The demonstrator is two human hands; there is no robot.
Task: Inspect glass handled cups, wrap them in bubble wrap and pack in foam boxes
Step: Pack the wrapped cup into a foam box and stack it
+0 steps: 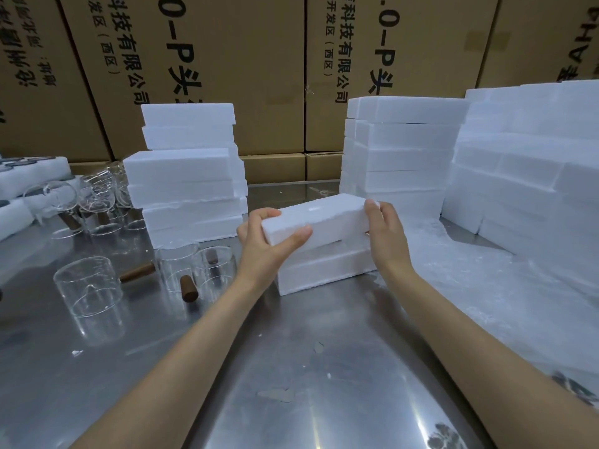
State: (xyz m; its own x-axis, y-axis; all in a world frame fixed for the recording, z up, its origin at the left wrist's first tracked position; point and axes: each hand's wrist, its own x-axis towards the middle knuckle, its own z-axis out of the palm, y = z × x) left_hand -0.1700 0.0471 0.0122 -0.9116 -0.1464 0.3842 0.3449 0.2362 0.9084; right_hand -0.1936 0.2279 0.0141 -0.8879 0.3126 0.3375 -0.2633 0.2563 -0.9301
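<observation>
A white foam lid [319, 218] is held tilted over the white foam box base [324, 270] that sits mid-table. My left hand [265, 244] grips the lid's left end, thumb on its front face. My right hand [384, 231] grips its right end. Clear glass cups with brown wooden handles stand to the left: one large cup [87, 286] near the front, two more [194, 270] beside the box. Bubble wrap [486, 286] lies spread on the right.
Foam box stacks rise at back left [188, 176], back centre [398, 147] and right [531, 163]. More glass cups [97, 202] crowd the far left by foam trays [22, 186]. Cardboard cartons [227, 59] wall the back. The steel table [291, 367] stretches toward me.
</observation>
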